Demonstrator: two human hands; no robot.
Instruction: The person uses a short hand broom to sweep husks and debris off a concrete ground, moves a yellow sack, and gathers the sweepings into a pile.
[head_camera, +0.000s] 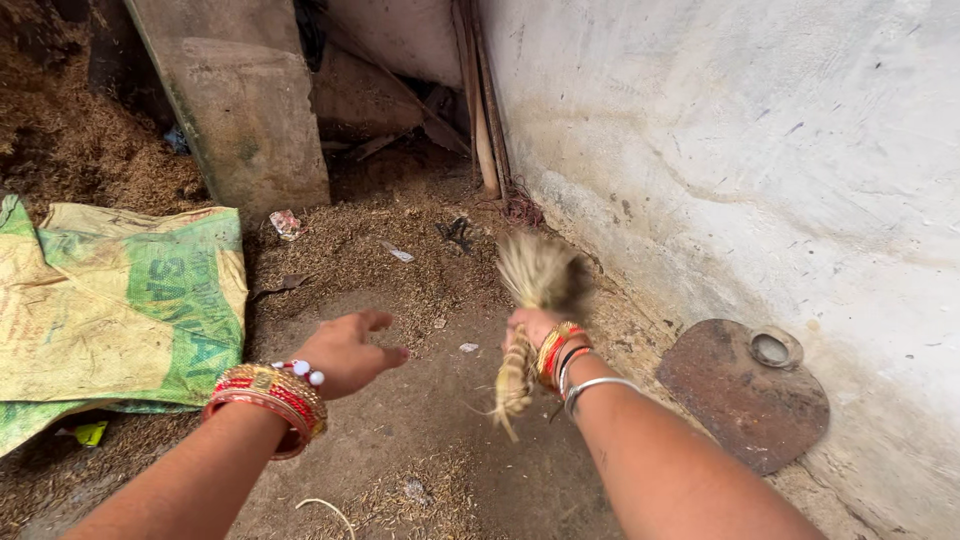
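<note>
A short hand broom of pale dried grass (530, 300), bound into a plaited handle, sits in the right hand (535, 330) near the foot of a whitewashed wall. Its long axis runs roughly away from the person: the bushy, blurred sweeping end points ahead toward the far corner, while the braided tail of the handle hangs back past the wrist toward the camera. The right hand is clenched around the broom's neck, its wrist ringed with red, gold and silver bangles.

The left hand (350, 350) hovers just to the left of the broom, apart from it, fingers loosely spread and holding nothing, above the bare swept patch of packed earth floor (420, 400). Of the two, the right hand alone has the broom; the left is near but not touching. A thick stack of red and gold bangles (268, 395) circles the left wrist.

Ahead of the broom's tip and to the left of it lies a spread of brown husk and chaff litter (370, 250) with scraps of paper in it, running up to a leaning grey concrete slab (250, 130). At the far left lies a flattened yellow-and-green woven plastic sack (120, 300). To the right, well apart from the broom, a rusty flat metal blade with a round socket (745, 385) leans at the base of the stained white plaster wall (750, 150).
</note>
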